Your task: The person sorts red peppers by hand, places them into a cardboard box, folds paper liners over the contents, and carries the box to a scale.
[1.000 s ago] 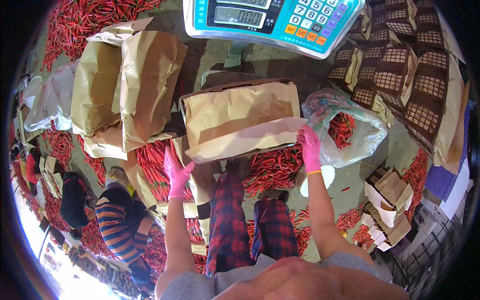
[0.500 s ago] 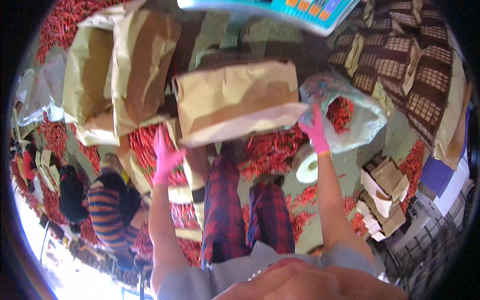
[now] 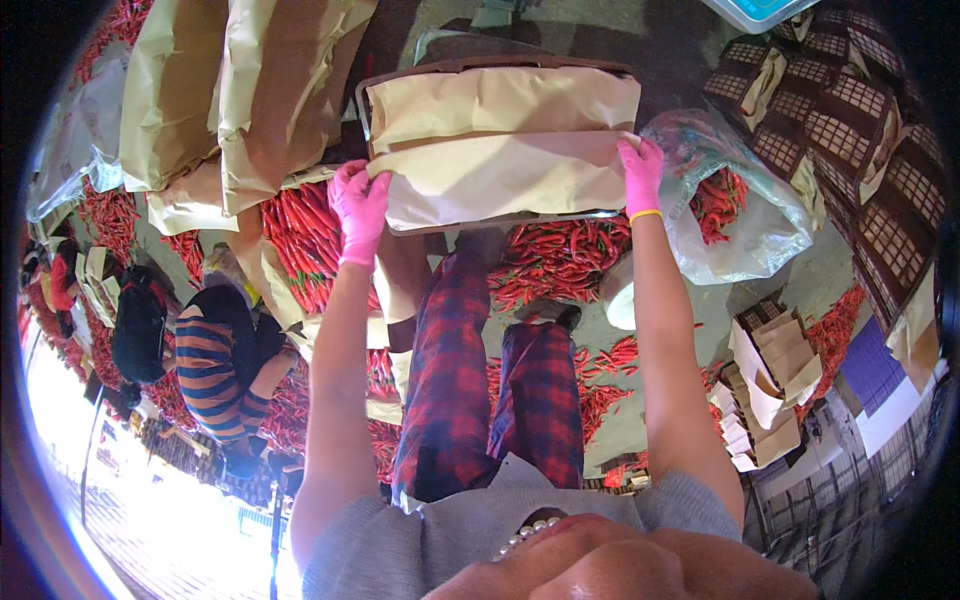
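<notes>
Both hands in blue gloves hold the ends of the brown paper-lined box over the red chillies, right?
Not quite: the gloves are pink, not blue. The head view shows the left hand and right hand gripping the ends of the paper-lined box above the red chillies.

A paper-lined crate (image 3: 500, 150) sits straight ahead, the left hand (image 3: 360, 205) and right hand (image 3: 640, 175) at its two ends. Paper sacks (image 3: 240, 90) stand to its left, a plastic bag (image 3: 745, 210) of chillies right. Loose chillies (image 3: 560, 260) lie on the floor beneath.

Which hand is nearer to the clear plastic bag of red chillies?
The right hand. It grips the paper-lined box at its right end, just beside the plastic bag. The left hand grips the far left end.
</notes>
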